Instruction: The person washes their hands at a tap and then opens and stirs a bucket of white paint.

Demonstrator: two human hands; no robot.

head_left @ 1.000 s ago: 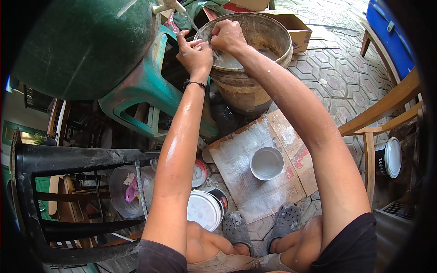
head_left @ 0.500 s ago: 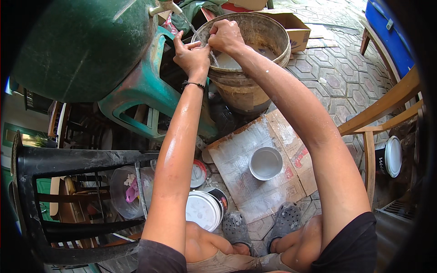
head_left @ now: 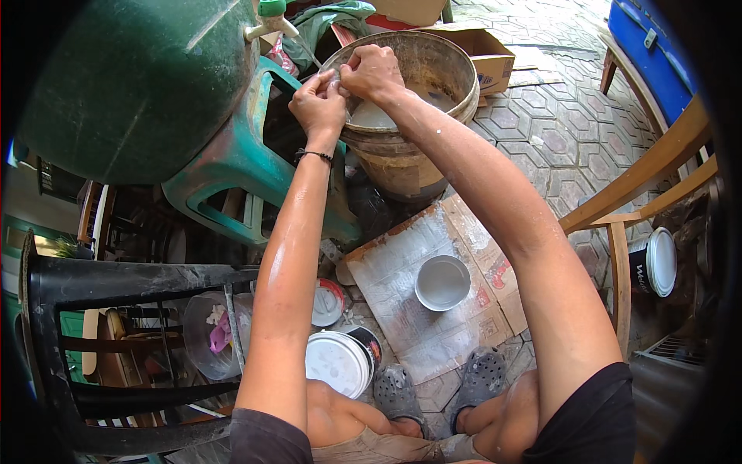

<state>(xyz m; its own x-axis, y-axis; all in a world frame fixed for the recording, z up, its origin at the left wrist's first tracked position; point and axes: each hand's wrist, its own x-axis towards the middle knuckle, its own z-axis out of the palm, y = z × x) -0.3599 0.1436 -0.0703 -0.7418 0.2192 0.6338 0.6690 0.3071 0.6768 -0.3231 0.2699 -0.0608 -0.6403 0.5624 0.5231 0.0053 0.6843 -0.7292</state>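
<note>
Wet and close together, my left hand (head_left: 318,108) and my right hand (head_left: 374,74) meet over the near left rim of a dirty plastic bucket (head_left: 398,158). The left fingers are bent and pressed together toward the thumb. My right hand is closed, its fingertips against the left ones; anything between them is hidden. A thin stream of water (head_left: 312,56) falls from a tap (head_left: 272,29) with a green handle toward my fingers. Cloudy water (head_left: 375,116) stands in the bucket. The tap sits on a large green drum (head_left: 131,85).
A green plastic stool (head_left: 232,166) stands under the drum. Between my feet and the bucket, a round grey container (head_left: 443,284) rests on stained cardboard (head_left: 394,309). A lidded white pail (head_left: 337,363) is by my left foot. Chairs flank both sides, one black (head_left: 139,278), one wooden (head_left: 618,271).
My left fingers have folded in from a spread pose, and my hands have come closer together at the fingertips. The whole view has shifted slightly, showing more of the tap.
</note>
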